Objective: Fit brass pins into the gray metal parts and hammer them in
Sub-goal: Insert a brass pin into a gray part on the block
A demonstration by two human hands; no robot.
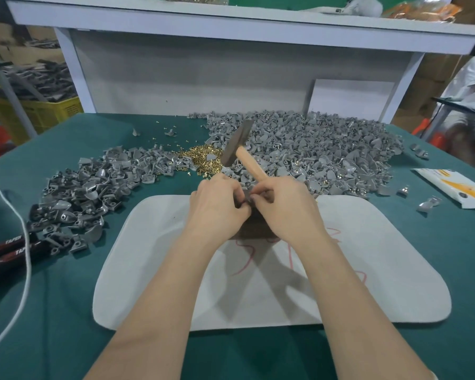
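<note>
Head view. The left hand point(219, 207) and the right hand point(284, 211) meet over the far edge of a white pad point(368, 259) that lies on the green-covered bench point(66, 311). The left hand's fingers are curled, pinching a small gray part point(246, 198) between the two sets of fingertips; whether a pin sits in it cannot be told. The right hand's fingers are closed round the wooden handle of a hammer point(251, 165), whose dark head points away and up over the stock. Under both hands a dark block point(254, 230) rests on the pad.

Beyond the hands, a pile of brass pins point(203, 159) lies between two heaps of gray parts: a large right heap point(327, 149) and a left heap point(93, 187).

At the left edge lie red-and-black pliers point(8, 252) and a white cord point(25, 242); a printed packet point(450, 187) lies at the right.
</note>
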